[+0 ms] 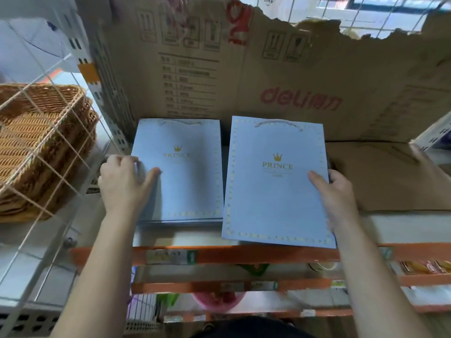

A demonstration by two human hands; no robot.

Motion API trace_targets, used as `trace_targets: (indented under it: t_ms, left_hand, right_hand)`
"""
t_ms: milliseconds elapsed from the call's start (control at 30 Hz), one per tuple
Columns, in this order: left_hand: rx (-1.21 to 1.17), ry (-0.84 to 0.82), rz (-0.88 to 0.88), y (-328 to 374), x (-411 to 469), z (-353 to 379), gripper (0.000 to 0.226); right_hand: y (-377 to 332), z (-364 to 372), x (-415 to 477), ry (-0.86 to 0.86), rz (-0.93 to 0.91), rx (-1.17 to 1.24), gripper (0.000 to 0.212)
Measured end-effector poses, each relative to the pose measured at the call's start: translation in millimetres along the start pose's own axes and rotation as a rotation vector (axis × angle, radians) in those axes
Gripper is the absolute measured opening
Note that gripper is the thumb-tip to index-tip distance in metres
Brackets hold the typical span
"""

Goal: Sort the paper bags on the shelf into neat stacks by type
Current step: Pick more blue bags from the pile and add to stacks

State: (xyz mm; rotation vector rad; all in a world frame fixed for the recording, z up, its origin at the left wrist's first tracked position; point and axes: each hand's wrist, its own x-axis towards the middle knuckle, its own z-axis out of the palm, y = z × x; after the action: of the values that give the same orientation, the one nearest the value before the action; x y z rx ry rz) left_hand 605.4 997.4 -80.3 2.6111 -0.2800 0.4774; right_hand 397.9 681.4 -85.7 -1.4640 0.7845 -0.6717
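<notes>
Head view, I log: left stack point(180, 172) and right bag point(275, 184), blue, "PRINCE" crowns, long axes up-frame, handles toward "deli" cardboard point(300, 76); left hand point(122, 181) grips stack, right hand point(336, 193) pinches bag.

The light is even, cool and fairly bright, falling from above; behind the wire grid point(366, 18) at top right it burns out to white. The right blue bag point(275, 196) is sharp, its gold print clear, while the left stack of blue bags point(185, 186) looks a little smeared. The wire rack point(57, 178) bends at the left edge, and the lower shelves point(244, 286) are blurred.
</notes>
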Motion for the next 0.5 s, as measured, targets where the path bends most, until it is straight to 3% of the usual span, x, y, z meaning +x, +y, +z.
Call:
trace_targets:
  t_ms: [133, 300, 500]
  left_hand:
    - [-0.003, -0.070, 0.088, -4.9, -16.2, -9.6, 0.065]
    - [-0.017, -0.424, 0.204, -13.8, -37.5, -37.8, 0.122]
    - [-0.033, -0.497, 0.305, -15.4, -32.1, -45.4, 0.118]
  right_hand:
    - [-1.2, 5.1, -1.5, -0.007, -0.014, 0.012, 0.009]
    - [-1.6, 11.5, -3.3, -0.013, -0.029, -0.007, 0.003]
    - [-0.6, 11.8, -4.7, -0.013, -0.020, -0.002, 0.006]
